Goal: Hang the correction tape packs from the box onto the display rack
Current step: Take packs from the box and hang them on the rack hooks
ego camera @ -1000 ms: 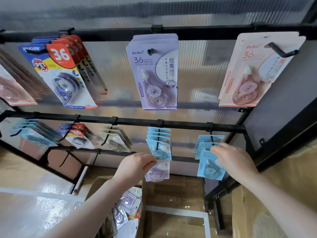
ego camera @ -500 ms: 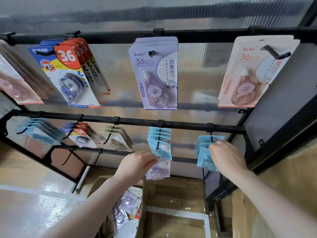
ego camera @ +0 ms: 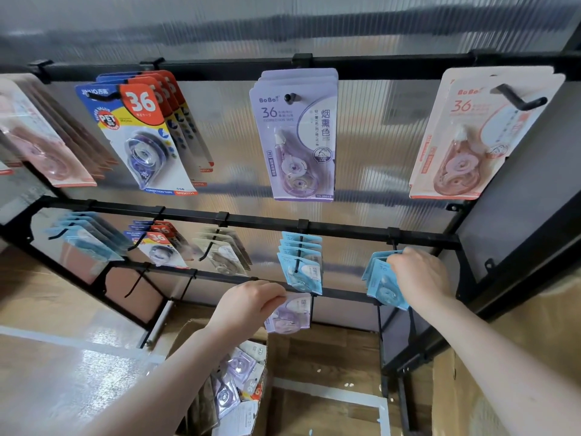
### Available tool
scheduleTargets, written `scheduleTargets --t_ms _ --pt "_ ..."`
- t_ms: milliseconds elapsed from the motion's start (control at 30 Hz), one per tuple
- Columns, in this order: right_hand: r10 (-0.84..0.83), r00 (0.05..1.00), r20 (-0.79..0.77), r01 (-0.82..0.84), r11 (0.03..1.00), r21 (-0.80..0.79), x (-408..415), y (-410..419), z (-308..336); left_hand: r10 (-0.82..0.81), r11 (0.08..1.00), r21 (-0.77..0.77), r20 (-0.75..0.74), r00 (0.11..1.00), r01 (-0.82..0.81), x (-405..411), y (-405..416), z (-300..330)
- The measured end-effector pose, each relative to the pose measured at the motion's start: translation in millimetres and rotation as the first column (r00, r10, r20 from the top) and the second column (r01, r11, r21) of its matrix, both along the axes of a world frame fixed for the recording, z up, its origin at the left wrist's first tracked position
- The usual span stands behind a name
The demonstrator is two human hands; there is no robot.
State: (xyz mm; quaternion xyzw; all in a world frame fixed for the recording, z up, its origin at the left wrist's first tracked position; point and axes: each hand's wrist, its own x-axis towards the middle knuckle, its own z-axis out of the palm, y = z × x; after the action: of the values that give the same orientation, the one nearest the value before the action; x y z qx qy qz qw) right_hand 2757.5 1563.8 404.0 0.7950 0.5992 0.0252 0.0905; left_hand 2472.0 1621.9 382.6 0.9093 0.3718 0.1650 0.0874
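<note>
The rack [ego camera: 345, 231] fills the frame, the box [ego camera: 232, 382] bottom centre. The right hand [ego camera: 419, 275] pinches a blue pack [ego camera: 385, 287] on its peg at right; the left hand [ego camera: 251, 305] grips a purple pack [ego camera: 290, 316] at centre. Light, stiff cards, I'd guess: hold near the hole. Pegs crowd closely.

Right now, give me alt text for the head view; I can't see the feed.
A person's right hand grips blue correction tape packs at a hook on the display rack's middle rail, while the left hand pinches a purple pack below. An open cardboard box of more packs sits underneath.
</note>
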Motion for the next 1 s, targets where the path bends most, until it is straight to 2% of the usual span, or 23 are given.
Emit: scheduleTargets --t_ms 333,600,833,1000 --pt "0.044 0.998 -0.032 -0.041 0.994 0.1 -4 1 0 0.019 1.0 -0.004 0.044 0.999 -0.018 -5 10 16" --pt "0.148 0.983 -0.112 -0.105 0.942 0.32 -35 -6 11 0.048 0.998 0.035 0.068 0.997 -0.05 -5 13 52" --pt "0.166 0.97 -0.176 -0.095 0.93 0.356 -51 -8 35 0.095 0.993 0.065 0.083 0.992 -0.101 -11 14 83" --pt "0.196 0.964 -0.179 -0.122 0.925 0.36 -66 1 49 0.11 0.993 0.023 0.096 0.989 -0.112 -27 16 95"
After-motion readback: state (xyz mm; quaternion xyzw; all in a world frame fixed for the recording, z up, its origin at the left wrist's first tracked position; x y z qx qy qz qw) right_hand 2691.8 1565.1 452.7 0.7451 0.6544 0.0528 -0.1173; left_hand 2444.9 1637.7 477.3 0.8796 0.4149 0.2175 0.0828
